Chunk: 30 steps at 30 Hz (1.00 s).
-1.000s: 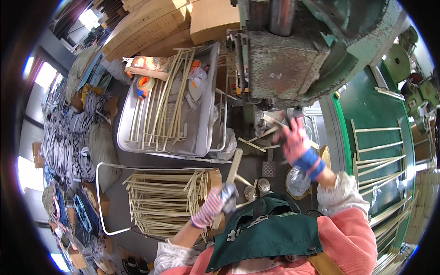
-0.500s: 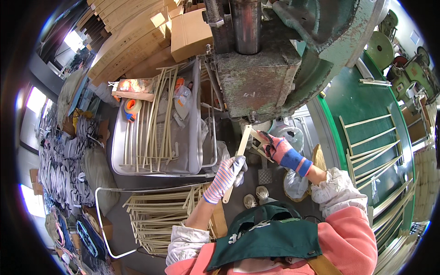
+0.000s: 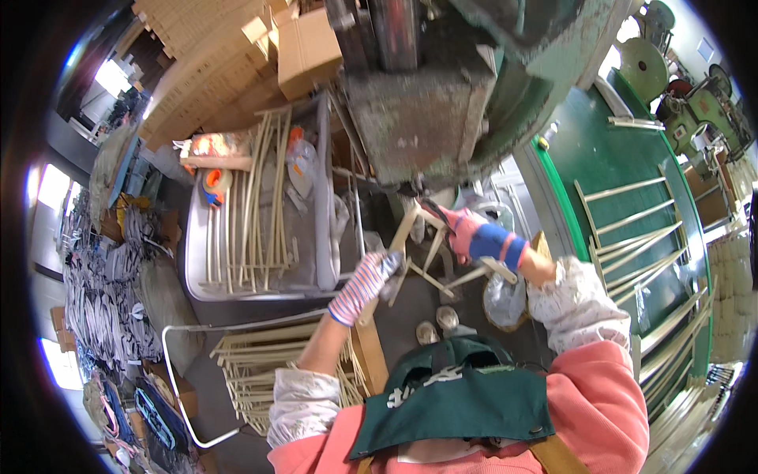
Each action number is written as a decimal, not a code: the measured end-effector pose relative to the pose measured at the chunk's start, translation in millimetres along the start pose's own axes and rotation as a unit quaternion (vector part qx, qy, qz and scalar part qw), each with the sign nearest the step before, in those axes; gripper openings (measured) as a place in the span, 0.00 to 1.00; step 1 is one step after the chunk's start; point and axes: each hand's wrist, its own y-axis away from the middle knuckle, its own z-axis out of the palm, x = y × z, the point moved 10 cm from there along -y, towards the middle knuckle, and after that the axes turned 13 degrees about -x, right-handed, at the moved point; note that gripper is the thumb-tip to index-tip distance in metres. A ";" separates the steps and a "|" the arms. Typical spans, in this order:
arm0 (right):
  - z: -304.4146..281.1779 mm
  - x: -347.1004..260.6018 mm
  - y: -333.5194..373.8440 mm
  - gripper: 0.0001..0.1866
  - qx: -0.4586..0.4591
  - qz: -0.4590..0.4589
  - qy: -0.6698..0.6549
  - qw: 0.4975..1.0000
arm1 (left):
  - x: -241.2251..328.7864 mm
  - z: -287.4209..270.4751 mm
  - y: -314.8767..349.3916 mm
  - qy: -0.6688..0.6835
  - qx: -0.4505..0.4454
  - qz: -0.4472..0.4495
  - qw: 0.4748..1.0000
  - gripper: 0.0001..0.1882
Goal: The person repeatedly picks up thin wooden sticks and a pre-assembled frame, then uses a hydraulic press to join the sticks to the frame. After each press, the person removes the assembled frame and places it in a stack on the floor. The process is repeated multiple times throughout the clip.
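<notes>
My left hand (image 3: 365,289), in a striped glove with grey fingertips, is closed around a cream flat-bar frame (image 3: 404,228). My right hand (image 3: 476,235), in a pink and blue glove with dark fingertips, grips the same frame near its upper end. Several narrow bars of the frame fan out between and below my hands, joined at angles. The upper end lies just below the head of a worn green press (image 3: 414,130). My fingers hide where the bars meet, and the far ends are slightly blurred.
A pale tray (image 3: 304,272) at left holds long cream bars, an orange tape roll (image 3: 217,182) and plastic bags. Below it, a stack of cream bars (image 3: 264,371) lies beside a white tube frame (image 3: 167,371). A green table (image 3: 600,162) with ladder-like frames stands at right.
The frame's bars, earlier close together, are now spread apart below my right hand. My left hand has shifted left and slightly down, and the view has shifted a little.
</notes>
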 end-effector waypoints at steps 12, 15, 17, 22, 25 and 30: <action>6.8 -8.5 1.9 0.36 0.002 0.005 0.023 1.000 | 19.9 19.2 16.6 0.148 -0.066 -0.012 0.987 0.21; 4.2 2.0 8.7 0.34 0.069 0.018 0.047 0.996 | 14.5 6.8 21.7 0.137 -0.022 -0.059 0.989 0.16; -8.0 -1.8 24.3 0.24 0.188 -0.061 0.050 0.979 | 21.0 -7.8 19.7 0.035 0.015 -0.046 0.998 0.12; -12.2 26.4 37.0 0.07 0.246 -0.089 0.022 0.965 | 16.4 -18.2 11.1 0.057 0.015 -0.052 0.997 0.10; -15.0 31.7 36.1 0.08 0.238 -0.076 0.039 0.967 | 18.5 -20.4 11.3 0.076 0.021 -0.046 0.996 0.10; -17.2 34.7 31.5 0.09 0.211 -0.037 0.037 0.976 | 18.0 -22.3 12.0 0.037 -0.011 -0.074 0.996 0.10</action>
